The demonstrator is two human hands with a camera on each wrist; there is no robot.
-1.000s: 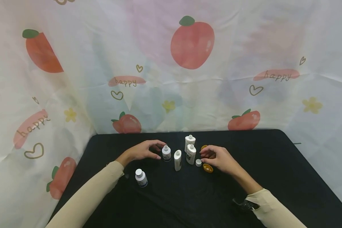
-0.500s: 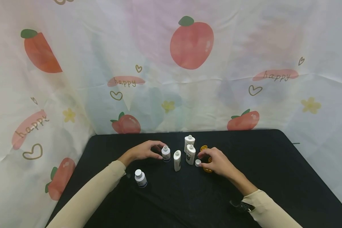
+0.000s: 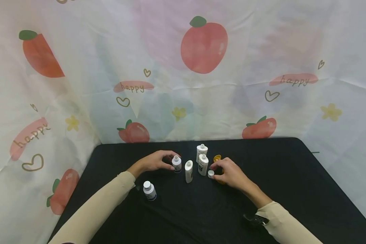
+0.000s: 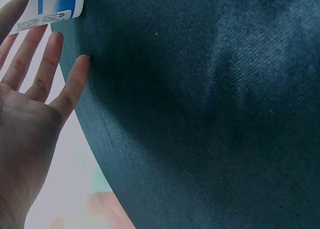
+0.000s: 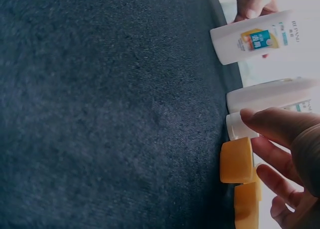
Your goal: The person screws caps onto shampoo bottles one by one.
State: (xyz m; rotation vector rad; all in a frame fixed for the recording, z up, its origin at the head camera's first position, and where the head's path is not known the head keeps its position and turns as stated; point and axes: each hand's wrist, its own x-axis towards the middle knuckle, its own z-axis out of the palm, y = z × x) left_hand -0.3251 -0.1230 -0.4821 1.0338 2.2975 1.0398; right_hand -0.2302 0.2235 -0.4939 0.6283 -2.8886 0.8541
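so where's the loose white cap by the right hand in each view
Head: the white cap is right of centre, below mid-height, beside the right hand.
Left wrist: not in the picture.
Right wrist: right of centre, slightly below mid-height, at the thumb tip.
Shared landmark: the dark tabletop, in all three.

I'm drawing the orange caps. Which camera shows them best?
The right wrist view: the orange caps look biggest there, beside the right hand. The head view shows them tiny, partly hidden by that hand; the left wrist view shows none.
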